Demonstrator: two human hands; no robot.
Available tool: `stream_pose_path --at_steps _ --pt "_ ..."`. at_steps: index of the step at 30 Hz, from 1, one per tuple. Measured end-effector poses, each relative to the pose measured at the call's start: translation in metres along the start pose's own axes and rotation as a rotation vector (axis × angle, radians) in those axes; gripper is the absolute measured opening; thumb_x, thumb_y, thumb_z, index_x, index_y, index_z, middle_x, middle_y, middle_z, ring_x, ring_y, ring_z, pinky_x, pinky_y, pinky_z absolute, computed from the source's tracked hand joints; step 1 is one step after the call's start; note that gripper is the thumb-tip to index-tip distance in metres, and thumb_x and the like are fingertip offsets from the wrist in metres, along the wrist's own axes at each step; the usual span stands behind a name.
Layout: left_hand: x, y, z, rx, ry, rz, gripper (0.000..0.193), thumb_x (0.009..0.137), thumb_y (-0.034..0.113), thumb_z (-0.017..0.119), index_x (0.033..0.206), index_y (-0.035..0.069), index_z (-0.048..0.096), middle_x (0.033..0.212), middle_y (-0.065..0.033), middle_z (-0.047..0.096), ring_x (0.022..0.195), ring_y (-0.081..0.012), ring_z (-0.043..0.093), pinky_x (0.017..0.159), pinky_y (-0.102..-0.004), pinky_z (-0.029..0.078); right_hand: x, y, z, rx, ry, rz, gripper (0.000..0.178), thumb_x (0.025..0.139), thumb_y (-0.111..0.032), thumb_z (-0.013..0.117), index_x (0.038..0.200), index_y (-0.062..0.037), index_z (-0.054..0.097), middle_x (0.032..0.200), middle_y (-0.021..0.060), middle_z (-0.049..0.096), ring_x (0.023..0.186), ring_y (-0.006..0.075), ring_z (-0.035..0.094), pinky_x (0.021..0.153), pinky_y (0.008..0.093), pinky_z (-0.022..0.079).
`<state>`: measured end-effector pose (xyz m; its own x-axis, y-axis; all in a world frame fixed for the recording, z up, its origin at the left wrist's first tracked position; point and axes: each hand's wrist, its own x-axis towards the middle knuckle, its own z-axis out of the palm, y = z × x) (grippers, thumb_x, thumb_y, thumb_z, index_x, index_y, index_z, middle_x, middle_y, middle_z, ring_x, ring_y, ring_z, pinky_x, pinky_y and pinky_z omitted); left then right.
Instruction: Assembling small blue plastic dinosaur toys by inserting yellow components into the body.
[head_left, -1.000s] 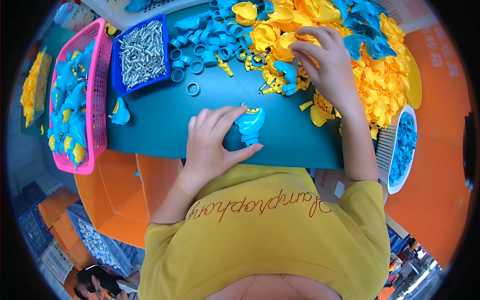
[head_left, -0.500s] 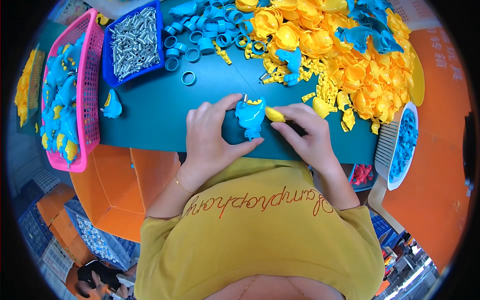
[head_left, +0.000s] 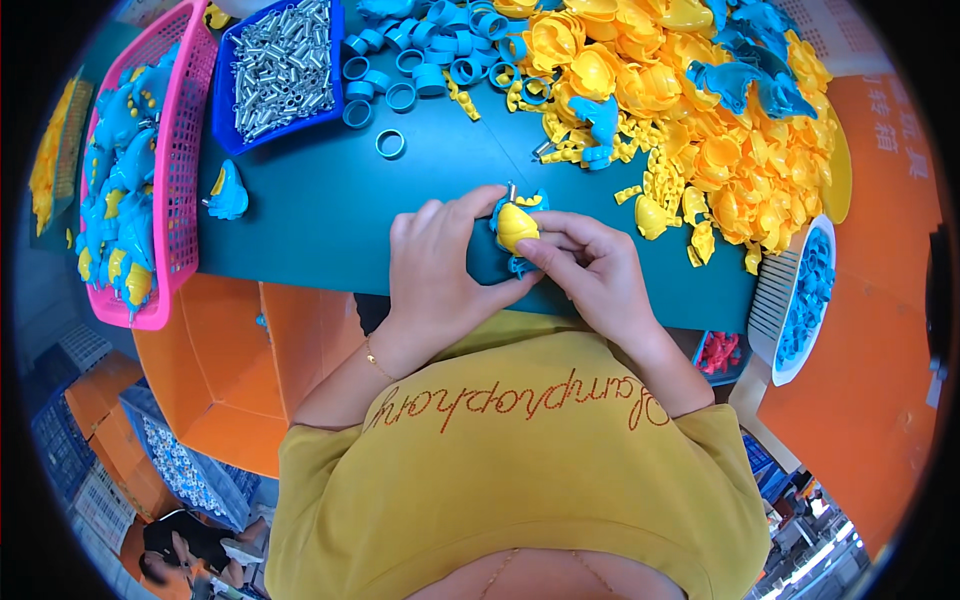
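Observation:
In front of me, my left hand [head_left: 437,250] grips a blue plastic toy part [head_left: 517,267] between thumb and forefinger, near the green table's front edge. A small metal cylinder [head_left: 512,190] sticks out at the top of that part. My right hand [head_left: 590,262] pinches a yellow ridged shell piece [head_left: 517,228] and holds it over the face of the blue part, covering most of it. Whether the shell is seated or only resting there I cannot tell.
A pink basket [head_left: 178,190] of blue-and-yellow toys stands left, beside a blue tray [head_left: 338,92] of metal cylinders. Blue rings [head_left: 390,144] and yellow shells [head_left: 700,150] spread across the back. One blue toy part [head_left: 228,192] lies apart. A white basket [head_left: 760,300] holds blue pieces at right.
My right hand has moved left and brought the yellow shell from beside the blue toy part onto its face. My left hand has kept its grip on the blue part.

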<state>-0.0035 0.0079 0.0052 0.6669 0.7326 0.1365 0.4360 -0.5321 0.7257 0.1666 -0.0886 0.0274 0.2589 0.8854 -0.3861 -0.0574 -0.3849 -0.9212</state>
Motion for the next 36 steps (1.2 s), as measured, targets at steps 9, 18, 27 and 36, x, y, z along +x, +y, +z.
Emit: stream_pose_path --at_steps 9,18,27,36 --pt "-0.002 -0.007 0.003 -0.027 0.024 0.051 0.081 0.063 0.029 0.096 0.136 0.018 0.06 0.114 0.0018 0.069 0.094 -0.0207 0.062 0.085 -0.0376 0.041 -0.001 -0.017 0.005 -0.355 -0.005 -0.107 0.029 0.097 -0.009 0.078 0.125 -0.0005 0.074 0.085 0.0001 0.076 0.065 0.0014 0.06 0.055 0.0217 0.042" --pt "-0.005 -0.009 -0.001 -0.04 -0.003 0.111 0.081 0.067 0.022 0.091 0.14 0.019 0.057 0.113 -0.0011 0.07 0.095 -0.0247 0.063 0.085 -0.0405 0.042 -0.006 -0.012 0.009 -0.753 0.064 -0.509 0.028 0.088 -0.016 0.084 0.114 -0.0067 0.077 0.074 0.0058 0.071 0.058 0.0197 0.062 0.06 0.0327 0.044" --pt "-0.003 -0.008 0.0 -0.062 -0.015 0.1 0.082 0.066 0.022 0.092 0.141 0.018 0.057 0.103 -0.001 0.066 0.089 -0.0245 0.061 0.083 -0.0405 0.042 -0.004 -0.009 0.008 -0.526 0.055 -0.329 0.026 0.088 -0.012 0.085 0.112 -0.0057 0.077 0.077 0.0023 0.075 0.051 0.0051 0.049 0.049 0.0249 0.032" --pt "-0.001 -0.008 -0.002 -0.071 -0.037 0.068 0.084 0.066 0.028 0.095 0.141 0.018 0.057 0.109 -0.0009 0.067 0.095 -0.0239 0.062 0.084 -0.0406 0.042 0.003 -0.002 -0.005 -0.297 0.082 -0.235 0.019 0.089 -0.009 0.085 0.103 -0.004 0.074 0.089 -0.0024 0.076 0.06 -0.0026 0.043 0.052 0.0193 0.03"
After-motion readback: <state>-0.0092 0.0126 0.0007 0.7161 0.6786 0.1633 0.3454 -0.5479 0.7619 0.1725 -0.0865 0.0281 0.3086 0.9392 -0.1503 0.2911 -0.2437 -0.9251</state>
